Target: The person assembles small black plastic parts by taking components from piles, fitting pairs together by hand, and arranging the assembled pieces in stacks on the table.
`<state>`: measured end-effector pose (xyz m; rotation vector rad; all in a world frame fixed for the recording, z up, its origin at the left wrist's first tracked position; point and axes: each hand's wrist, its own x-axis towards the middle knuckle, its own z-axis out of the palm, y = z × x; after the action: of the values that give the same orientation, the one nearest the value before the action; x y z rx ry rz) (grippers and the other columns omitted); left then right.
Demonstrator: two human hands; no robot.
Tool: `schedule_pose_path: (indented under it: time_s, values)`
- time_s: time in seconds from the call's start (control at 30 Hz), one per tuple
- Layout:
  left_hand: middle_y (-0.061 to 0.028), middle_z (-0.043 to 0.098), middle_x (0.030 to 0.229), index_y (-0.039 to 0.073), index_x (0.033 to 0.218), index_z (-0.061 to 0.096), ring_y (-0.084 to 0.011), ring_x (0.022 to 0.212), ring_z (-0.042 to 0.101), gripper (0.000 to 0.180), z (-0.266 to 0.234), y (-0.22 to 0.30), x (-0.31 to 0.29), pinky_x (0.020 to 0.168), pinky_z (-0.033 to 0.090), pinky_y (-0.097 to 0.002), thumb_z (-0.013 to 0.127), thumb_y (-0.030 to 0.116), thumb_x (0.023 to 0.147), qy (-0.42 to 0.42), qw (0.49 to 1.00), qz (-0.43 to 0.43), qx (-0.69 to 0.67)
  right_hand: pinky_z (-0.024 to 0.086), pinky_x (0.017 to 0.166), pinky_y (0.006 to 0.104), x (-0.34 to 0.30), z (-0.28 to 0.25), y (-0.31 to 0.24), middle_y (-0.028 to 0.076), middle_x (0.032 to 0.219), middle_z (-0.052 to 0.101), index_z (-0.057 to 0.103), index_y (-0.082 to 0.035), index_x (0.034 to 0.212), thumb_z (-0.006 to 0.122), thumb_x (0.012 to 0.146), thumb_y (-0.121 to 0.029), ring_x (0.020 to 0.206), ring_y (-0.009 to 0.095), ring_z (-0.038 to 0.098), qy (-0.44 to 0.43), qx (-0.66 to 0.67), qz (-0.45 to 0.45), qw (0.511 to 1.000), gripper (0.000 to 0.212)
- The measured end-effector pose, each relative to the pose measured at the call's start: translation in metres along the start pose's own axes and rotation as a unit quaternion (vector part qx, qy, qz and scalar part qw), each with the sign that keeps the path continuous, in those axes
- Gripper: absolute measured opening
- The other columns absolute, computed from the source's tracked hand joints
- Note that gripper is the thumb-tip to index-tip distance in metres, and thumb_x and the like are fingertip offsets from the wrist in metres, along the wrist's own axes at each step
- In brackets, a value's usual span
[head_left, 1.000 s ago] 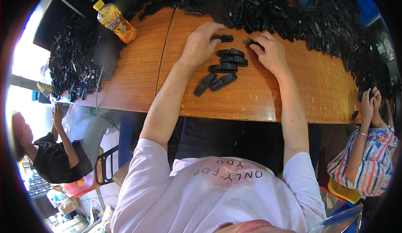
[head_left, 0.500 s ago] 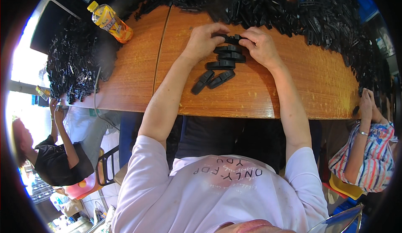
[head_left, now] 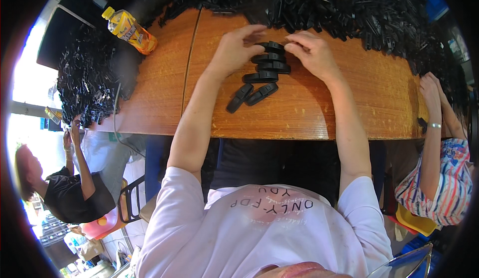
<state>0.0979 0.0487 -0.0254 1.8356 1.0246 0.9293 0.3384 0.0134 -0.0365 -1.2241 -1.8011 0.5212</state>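
Several oblong black plastic parts lie in a loose column on the wooden table [head_left: 299, 113], the farthest being the top part [head_left: 272, 47]. At its left end is my left hand [head_left: 234, 52], the thumb close to the part and the fingers spread away from it. Just off its right end, my right hand [head_left: 313, 54] has its fingertips and thumb apart, with nothing seen between them. Closer to me, two more black parts, a right one [head_left: 262, 94] and a left one [head_left: 239, 98], rest at a slant.
A big heap of black plastic pieces [head_left: 299, 3] runs along the far side. Another heap [head_left: 90, 78] and an orange drink bottle [head_left: 130, 32] are on the left. A person [head_left: 75, 193] sits at left; another person's hands [head_left: 431, 93] work at the right edge.
Both my hands have loosened from the top part, which now lies at the head of the column. The right-hand person's hands have moved farther forward toward the heap.
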Motion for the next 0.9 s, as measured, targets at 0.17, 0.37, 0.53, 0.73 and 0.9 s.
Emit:
schedule_pose_path:
  time_s: [0.17,0.37,0.53,0.73,0.9]
  values:
    - [-0.0062,0.074,0.109,0.003,0.12,0.077,-0.0139,0.094,0.069,0.031,-0.026,0.012,-0.011,0.087,0.058,-0.0274,0.077,0.004,0.09,-0.03,0.996,-0.068,0.056,0.055,0.079,0.0344,-0.005,-0.024,-0.002,0.007,0.099,0.075,0.08,-0.004,0.104,0.078,0.09,-0.013,0.088,0.023,0.07,-0.085,-0.011,0.01,0.996,0.016]
    - [-0.0027,0.073,0.104,0.002,0.109,0.081,-0.0122,0.091,0.068,0.019,-0.018,0.003,-0.011,0.082,0.057,-0.0252,0.079,0.003,0.089,-0.099,0.994,-0.035,0.028,0.056,0.078,0.0339,-0.009,-0.008,-0.009,0.01,0.096,0.074,0.08,-0.001,0.104,0.08,0.086,-0.004,0.087,0.025,0.071,-0.111,-0.059,-0.056,0.99,0.018]
    - [-0.0067,0.074,0.095,0.001,0.1,0.081,-0.0177,0.085,0.071,0.014,-0.014,-0.002,-0.01,0.077,0.056,-0.0306,0.081,0.003,0.086,-0.071,0.997,0.0,0.026,0.055,0.075,0.0375,-0.008,-0.002,-0.002,0.012,0.091,0.073,0.078,0.001,0.1,0.081,0.082,-0.001,0.083,0.029,0.07,-0.096,-0.069,-0.11,0.987,0.018]
    - [-0.007,0.075,0.095,0.0,0.099,0.082,-0.0142,0.086,0.07,0.012,-0.014,0.006,-0.009,0.078,0.057,-0.0286,0.081,0.003,0.087,-0.076,0.992,-0.007,0.099,0.054,0.072,0.0388,-0.007,0.003,-0.002,0.013,0.087,0.072,0.077,0.001,0.097,0.082,0.079,0.0,0.081,0.03,0.07,-0.072,-0.121,-0.143,0.98,0.019]
    - [-0.0065,0.075,0.098,0.001,0.108,0.08,-0.0154,0.087,0.069,0.021,-0.011,0.003,-0.013,0.079,0.056,-0.0283,0.081,0.007,0.089,-0.068,0.994,-0.021,0.087,0.053,0.071,0.0373,-0.01,0.002,0.002,0.011,0.089,0.074,0.076,0.003,0.095,0.083,0.083,-0.005,0.079,0.026,0.069,-0.061,-0.019,-0.074,0.995,0.016]
